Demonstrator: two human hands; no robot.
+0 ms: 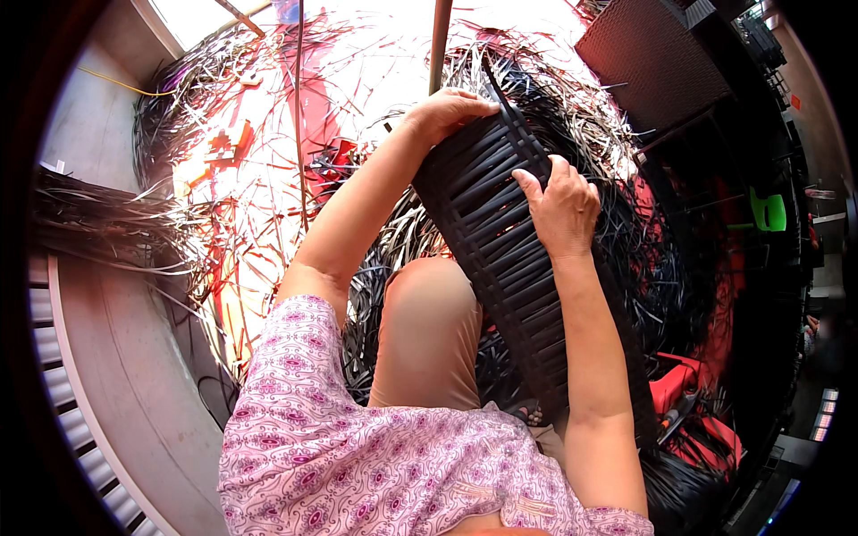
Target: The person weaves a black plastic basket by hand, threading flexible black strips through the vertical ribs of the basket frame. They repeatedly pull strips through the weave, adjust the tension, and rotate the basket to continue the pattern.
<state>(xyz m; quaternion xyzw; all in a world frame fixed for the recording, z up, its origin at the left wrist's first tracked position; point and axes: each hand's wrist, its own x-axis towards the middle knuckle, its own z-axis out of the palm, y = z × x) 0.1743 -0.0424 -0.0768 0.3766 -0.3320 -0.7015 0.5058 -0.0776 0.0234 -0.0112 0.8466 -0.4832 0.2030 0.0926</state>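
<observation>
The woven black panel (505, 259) lies tilted across your raised knee (429, 330), running from its far end up top down toward your lap. Looks propped that way so the knee takes the weight and both hands stay free for the weave.

Your left hand (447, 112) sits at the panel's far end w/ fingers curled over the edge, clenched on it, prob to steady it and keep the piece from sliding off the leg. Your right hand (563, 210) rests on the panel's right side approx midway, palm down, fingers bent and pressing onto the strips; thumb tip lies on a strip. Can't tell whether it pinches one single strand or just presses flat. One loose strand (497, 85) sticks up from the far end, just beside the left hand.

Around the panel: a big heap of loose black strips (608, 134) spreads behind and to the right, close enough to reach w/o shifting. More strips lie under the knee. Farther left, the floor (268, 179) is bright, sunlit, littered w/ thin offcuts and orange-red bits. A dark woven piece (652, 62) stands at upper right, well apart. A red object (679, 384) lies low right, near your right elbow. A green item (769, 213) shows far right, too small to id. Your pink patterned sleeve (304, 375) fills the lower frame.
</observation>
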